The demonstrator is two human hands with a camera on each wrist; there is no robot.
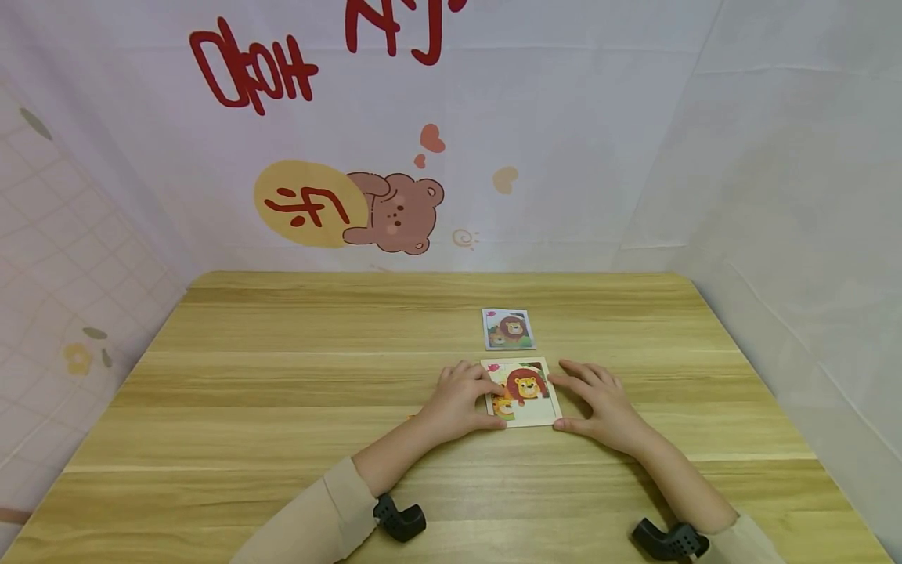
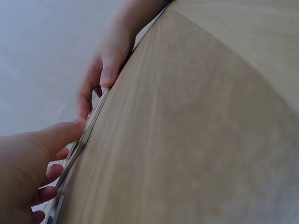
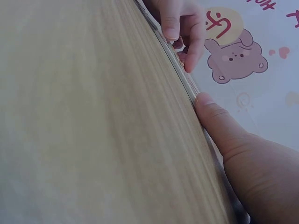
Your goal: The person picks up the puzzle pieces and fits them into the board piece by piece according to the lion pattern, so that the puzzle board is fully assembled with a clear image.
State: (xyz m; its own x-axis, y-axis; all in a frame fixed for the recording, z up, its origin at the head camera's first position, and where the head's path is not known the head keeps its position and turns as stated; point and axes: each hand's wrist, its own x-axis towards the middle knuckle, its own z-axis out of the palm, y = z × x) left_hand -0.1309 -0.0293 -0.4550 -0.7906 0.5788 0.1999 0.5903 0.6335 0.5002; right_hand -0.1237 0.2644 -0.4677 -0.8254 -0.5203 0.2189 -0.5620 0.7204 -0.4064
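A square lion jigsaw puzzle (image 1: pixel 533 411) in a pale frame lies on the wooden table between both hands. Its lion and cub pieces fill the upper and left parts; the lower right shows bare pale board. My left hand (image 1: pixel 461 401) is at its left side, index fingertip on the orange pieces and thumb at the lower left corner. My right hand (image 1: pixel 600 403) touches the frame's right side, thumb at the lower right corner and index finger higher up, the fingers spread. In the right wrist view, the right thumb (image 3: pixel 217 116) rests at the frame's edge.
A picture card (image 1: pixel 509 329) with the same lion lies just behind the puzzle. A bit of something orange (image 1: pixel 412 417) peeks out beside the left wrist, mostly hidden. White printed curtains (image 1: pixel 564 117) stand behind and on both sides of the table (image 1: pixel 282 376).
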